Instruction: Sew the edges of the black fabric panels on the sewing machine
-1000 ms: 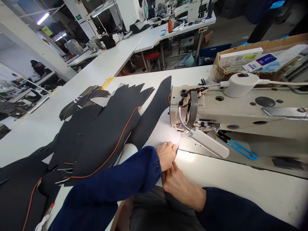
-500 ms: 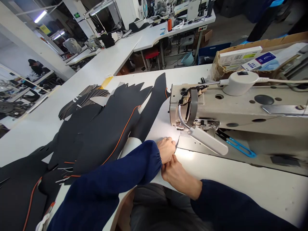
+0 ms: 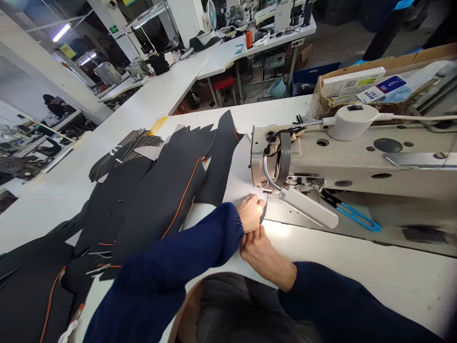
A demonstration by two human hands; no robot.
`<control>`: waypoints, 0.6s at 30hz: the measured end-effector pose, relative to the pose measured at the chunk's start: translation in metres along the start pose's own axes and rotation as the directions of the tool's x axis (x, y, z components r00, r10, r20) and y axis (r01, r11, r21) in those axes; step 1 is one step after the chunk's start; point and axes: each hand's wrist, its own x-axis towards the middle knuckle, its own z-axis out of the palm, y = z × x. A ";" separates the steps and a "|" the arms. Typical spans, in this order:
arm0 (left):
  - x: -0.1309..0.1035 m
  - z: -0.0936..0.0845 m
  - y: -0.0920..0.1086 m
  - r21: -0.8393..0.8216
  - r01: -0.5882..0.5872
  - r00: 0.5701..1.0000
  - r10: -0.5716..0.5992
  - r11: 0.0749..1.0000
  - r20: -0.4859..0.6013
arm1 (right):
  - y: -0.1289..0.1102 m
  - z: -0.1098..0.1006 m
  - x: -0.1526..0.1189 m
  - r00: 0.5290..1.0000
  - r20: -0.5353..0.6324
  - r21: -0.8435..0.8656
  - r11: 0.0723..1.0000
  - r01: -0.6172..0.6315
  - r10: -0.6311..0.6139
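A dark fabric panel (image 3: 217,162) with orange piping lies on the table and runs toward the sewing machine (image 3: 303,162). Its pale underside (image 3: 241,174) faces up beside the machine head, reaching the presser foot area. My left hand (image 3: 251,213) is closed on the panel's edge just in front of the needle area, fingers curled. Right below it, touching it, my right hand (image 3: 260,247) pinches the same edge; its fingertips are partly hidden under the left hand. A narrow dark strip of the edge (image 3: 263,213) shows beside the left fingers.
Several dark panels (image 3: 143,209) with orange piping cover the table at left, near a stack of cut pieces (image 3: 123,152). Blue thread snips (image 3: 359,216) lie under the machine arm. A white lamp (image 3: 310,208) juts out by the needle. A cardboard box (image 3: 317,97) stands behind.
The dark far end of the panel has shifted left, and more pale underside shows by the machine head. Both hands have stayed close together at the edge, with only slight movement.
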 end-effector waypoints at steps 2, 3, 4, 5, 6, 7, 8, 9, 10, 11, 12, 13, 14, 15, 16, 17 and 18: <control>-0.005 0.000 -0.002 0.032 0.006 1.000 -0.005 0.999 -0.017 | 0.004 0.008 -0.002 0.998 -0.059 -0.028 1.000 -0.008 0.006; -0.008 0.001 -0.003 0.049 0.006 1.000 -0.005 0.999 -0.015 | 0.006 0.012 -0.003 0.997 -0.072 -0.030 0.999 -0.015 0.012; -0.009 0.001 -0.003 0.063 -0.001 1.000 0.001 0.998 -0.002 | 0.008 0.014 -0.003 0.997 -0.073 -0.028 0.999 -0.025 0.023; -0.009 0.002 -0.003 0.076 -0.019 1.000 0.018 0.997 0.016 | 0.010 0.015 -0.003 0.998 -0.062 -0.019 0.999 -0.033 0.032; -0.008 0.003 -0.002 0.087 -0.043 0.999 0.040 0.995 0.032 | 0.011 0.016 -0.002 0.998 -0.045 -0.003 0.999 -0.035 0.034; -0.007 0.004 -0.002 0.097 -0.066 0.997 0.062 0.993 0.039 | 0.012 0.016 -0.002 0.999 -0.029 0.018 0.999 -0.031 0.032; -0.004 0.005 -0.001 0.107 -0.083 0.996 0.079 0.991 0.038 | 0.013 0.015 -0.002 1.000 -0.019 0.038 0.999 -0.020 0.021; -0.001 0.006 -0.001 0.115 -0.094 0.995 0.090 0.989 0.037 | 0.014 0.014 -0.002 1.000 -0.021 0.054 0.999 -0.005 0.006; 0.002 0.007 -0.001 0.123 -0.099 0.995 0.095 0.987 0.033 | 0.014 0.013 -0.002 0.999 -0.033 0.063 0.998 0.012 -0.010; 0.006 0.007 -0.001 0.129 -0.098 0.995 0.095 0.987 0.027 | 0.015 0.012 -0.001 0.998 -0.053 0.063 0.998 0.026 -0.023; 0.009 0.007 -0.001 0.131 -0.097 0.995 0.095 0.987 0.023 | 0.015 0.012 -0.001 0.997 -0.075 0.056 0.998 0.032 -0.028; 0.013 0.007 -0.001 0.126 -0.097 0.995 0.095 0.987 0.023 | 0.016 0.012 -0.001 0.995 -0.095 0.047 0.998 0.030 -0.025; 0.016 0.006 -0.002 0.110 -0.094 0.995 0.092 0.989 0.025 | 0.018 0.013 -0.001 0.994 -0.110 0.039 0.999 0.020 -0.015; 0.019 0.006 -0.002 0.084 -0.083 0.996 0.081 0.993 0.031 | 0.020 0.014 -0.001 0.993 -0.118 0.033 0.999 0.007 -0.003; 0.020 0.005 -0.003 0.050 -0.066 0.997 0.064 0.997 0.043 | 0.021 0.015 0.000 0.993 -0.121 0.031 1.000 -0.006 0.010; 0.019 0.004 -0.004 0.016 -0.048 0.998 0.047 0.999 0.048 | 0.023 0.018 0.000 0.992 -0.122 0.030 0.999 -0.018 0.022; 0.018 0.004 -0.006 -0.008 -0.035 0.999 0.035 0.999 0.030 | 0.024 0.020 0.000 0.992 -0.125 0.031 0.999 -0.030 0.034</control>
